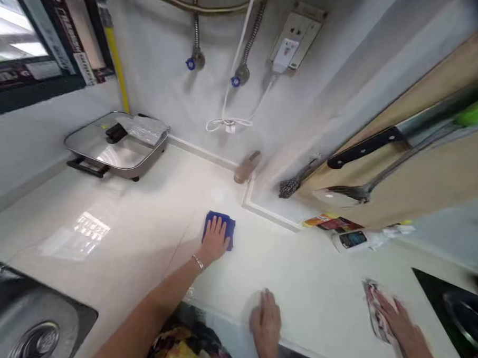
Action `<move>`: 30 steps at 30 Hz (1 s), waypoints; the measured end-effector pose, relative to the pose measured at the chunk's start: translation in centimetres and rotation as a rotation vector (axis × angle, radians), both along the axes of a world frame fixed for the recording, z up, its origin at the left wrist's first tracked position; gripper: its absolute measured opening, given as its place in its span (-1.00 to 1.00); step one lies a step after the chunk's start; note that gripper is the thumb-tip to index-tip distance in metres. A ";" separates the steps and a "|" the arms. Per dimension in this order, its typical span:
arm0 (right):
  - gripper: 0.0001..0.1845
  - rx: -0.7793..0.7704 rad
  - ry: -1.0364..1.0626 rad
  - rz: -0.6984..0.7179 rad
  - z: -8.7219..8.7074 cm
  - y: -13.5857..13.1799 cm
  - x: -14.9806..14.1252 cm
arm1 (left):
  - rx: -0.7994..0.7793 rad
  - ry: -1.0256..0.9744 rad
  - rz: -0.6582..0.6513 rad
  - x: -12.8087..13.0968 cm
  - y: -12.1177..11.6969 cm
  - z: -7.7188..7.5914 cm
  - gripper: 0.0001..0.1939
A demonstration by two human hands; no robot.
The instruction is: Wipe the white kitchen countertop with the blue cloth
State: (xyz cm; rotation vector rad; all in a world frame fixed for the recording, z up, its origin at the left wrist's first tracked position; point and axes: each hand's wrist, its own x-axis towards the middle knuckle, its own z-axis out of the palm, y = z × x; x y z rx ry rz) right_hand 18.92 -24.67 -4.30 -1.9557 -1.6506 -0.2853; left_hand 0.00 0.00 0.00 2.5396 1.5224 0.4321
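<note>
Blue cloth (pixel 230 227) lies folded on the pale, glossy bench (pixel 141 238), beneath the left hand (pixel 214 245), which rests palm down with its fingers extended and slightly apart, gripping nothing visibly. The right hand (pixel 267 321) is flat near the front edge, loosely open, holding nothing. Further right, another person's hand (pixel 397 319) covers a pale patterned cloth (pixel 375 314) beside the black stove (pixel 447 309). A lidded electric pan (pixel 119 147) sits at the back left, well apart from the blue cloth.
</note>
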 end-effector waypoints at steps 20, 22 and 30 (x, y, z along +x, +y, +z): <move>-0.32 -0.082 0.085 -0.338 -0.7 2.1 -2.5 | 0.065 -0.131 -0.101 2.6 15.3 -0.3 -0.44; -0.34 -0.091 0.078 -0.325 -0.6 2.0 -2.3 | 0.061 -0.148 -0.077 4.2 16.7 -0.3 -0.44; -0.27 -0.124 0.104 -0.327 -0.5 1.8 -2.4 | 0.076 -0.190 -0.067 7.8 20.1 -0.5 -0.44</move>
